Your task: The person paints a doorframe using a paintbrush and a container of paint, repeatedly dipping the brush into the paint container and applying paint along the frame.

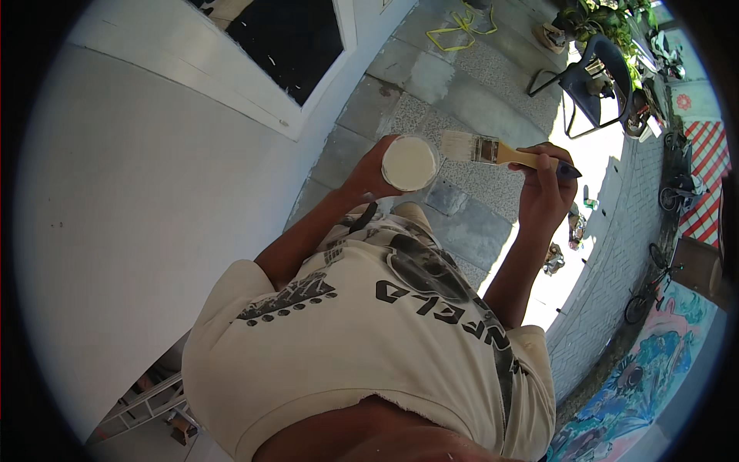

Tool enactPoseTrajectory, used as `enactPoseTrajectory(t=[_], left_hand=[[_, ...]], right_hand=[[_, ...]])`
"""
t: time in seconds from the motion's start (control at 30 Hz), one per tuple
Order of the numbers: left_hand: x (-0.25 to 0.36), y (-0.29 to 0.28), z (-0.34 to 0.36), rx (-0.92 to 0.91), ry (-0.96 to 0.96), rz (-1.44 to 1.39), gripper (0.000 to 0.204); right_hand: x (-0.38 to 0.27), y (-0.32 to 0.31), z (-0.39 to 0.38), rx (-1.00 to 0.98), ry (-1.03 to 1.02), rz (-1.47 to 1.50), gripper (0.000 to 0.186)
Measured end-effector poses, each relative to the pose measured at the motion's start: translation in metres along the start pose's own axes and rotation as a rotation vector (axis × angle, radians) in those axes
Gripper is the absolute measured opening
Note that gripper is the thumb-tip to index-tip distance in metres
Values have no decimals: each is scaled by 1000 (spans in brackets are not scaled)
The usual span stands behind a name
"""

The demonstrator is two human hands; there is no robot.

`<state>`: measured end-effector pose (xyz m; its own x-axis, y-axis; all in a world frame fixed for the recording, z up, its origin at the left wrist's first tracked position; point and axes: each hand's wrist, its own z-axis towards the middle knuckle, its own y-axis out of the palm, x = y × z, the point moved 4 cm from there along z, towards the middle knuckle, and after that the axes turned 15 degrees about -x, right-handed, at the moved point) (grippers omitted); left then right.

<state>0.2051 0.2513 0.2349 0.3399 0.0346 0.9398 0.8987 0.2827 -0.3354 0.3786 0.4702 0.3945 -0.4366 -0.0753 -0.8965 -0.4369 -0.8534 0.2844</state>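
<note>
My left hand (pixel 373 171) is wrapped round a round tub of white paint (pixel 409 163), held upright in front of my body. In my right hand (pixel 545 187) is a flat paintbrush (pixel 514 153), gripped by its wooden handle with a dark end. The brush lies level, its whitish bristles pointing left toward the tub with a small gap between them. What holds the tub's underside is hidden from above.
A white wall (pixel 169 200) and a framed dark pane (pixel 289 46) stand on my left. Paving (pixel 485 100) runs ahead, with a yellow strap (pixel 462 31) and a black chair (pixel 589 85) on it. A ladder (pixel 146 408) leans behind at lower left.
</note>
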Motion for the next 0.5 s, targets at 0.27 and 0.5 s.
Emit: enactPoseTrajectory(t=[0.27,0.5], left_hand=[[7,-12,24,83,-38,-36,109],[-1,-3,37,336,-58,-84,108]], right_hand=[[29,-10,21,-6,74,113,13],[39,-45,75,-158,139,149,13]])
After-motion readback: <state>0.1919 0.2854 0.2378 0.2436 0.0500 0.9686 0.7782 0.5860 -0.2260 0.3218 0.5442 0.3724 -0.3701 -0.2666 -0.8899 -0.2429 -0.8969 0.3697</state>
